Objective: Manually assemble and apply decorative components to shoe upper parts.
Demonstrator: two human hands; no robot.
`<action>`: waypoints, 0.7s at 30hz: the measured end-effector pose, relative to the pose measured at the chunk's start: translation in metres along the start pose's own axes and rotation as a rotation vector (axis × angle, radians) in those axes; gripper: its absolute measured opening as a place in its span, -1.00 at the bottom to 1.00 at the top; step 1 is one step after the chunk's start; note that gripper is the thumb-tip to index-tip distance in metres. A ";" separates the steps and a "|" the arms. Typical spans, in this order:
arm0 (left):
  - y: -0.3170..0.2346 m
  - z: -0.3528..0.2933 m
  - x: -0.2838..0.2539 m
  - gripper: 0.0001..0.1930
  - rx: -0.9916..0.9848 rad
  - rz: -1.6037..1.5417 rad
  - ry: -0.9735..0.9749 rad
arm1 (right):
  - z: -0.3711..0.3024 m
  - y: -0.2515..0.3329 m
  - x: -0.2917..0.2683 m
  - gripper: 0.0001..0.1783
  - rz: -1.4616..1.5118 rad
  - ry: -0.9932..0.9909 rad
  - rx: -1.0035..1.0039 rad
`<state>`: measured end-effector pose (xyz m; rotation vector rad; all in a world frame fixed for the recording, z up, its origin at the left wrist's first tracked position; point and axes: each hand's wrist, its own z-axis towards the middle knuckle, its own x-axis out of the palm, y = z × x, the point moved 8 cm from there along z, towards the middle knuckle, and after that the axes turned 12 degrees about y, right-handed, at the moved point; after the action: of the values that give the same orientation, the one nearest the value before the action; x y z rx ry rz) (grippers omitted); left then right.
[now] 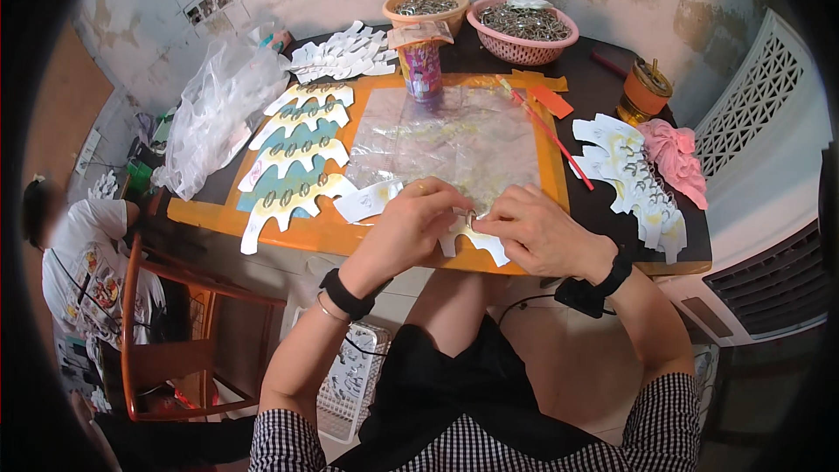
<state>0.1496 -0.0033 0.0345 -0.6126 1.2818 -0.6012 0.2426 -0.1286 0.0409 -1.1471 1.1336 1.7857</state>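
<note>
At the table's near edge, my left hand and my right hand meet with fingers pinched around a small metal ring. Beneath them lies a white scalloped card piece, mostly hidden by the fingers. Left of my left hand rests another white card piece. Farther left, several scalloped cards with yellowish stains lie in overlapping rows, each bearing oval metal rings. A stack of similar cards with rings sits to the right.
A pink basket and an orange bowl full of metal rings stand at the back, behind a purple cup. A red stick, an amber pot and pink cloth lie rightward. Someone sits at left beside a wooden chair.
</note>
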 end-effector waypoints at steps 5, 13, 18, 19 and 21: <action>-0.003 0.014 0.006 -0.78 0.036 0.149 0.081 | -0.001 0.002 0.000 -0.58 -0.005 -0.012 -0.008; -0.002 0.007 0.011 -0.84 0.104 0.303 0.032 | -0.005 0.005 0.003 -0.56 -0.011 -0.044 0.027; -0.010 0.002 0.008 -0.74 0.178 0.385 0.013 | -0.002 0.011 0.001 -0.57 -0.040 -0.073 0.061; -0.011 0.001 0.007 -0.74 0.173 0.384 0.019 | -0.001 0.012 0.000 -0.57 -0.054 -0.077 0.073; -0.012 0.000 0.005 -0.70 0.197 0.368 0.011 | -0.001 0.013 0.000 -0.58 -0.065 -0.082 0.090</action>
<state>0.1496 -0.0155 0.0398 -0.2026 1.2871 -0.4173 0.2311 -0.1340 0.0446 -1.0369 1.1054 1.6992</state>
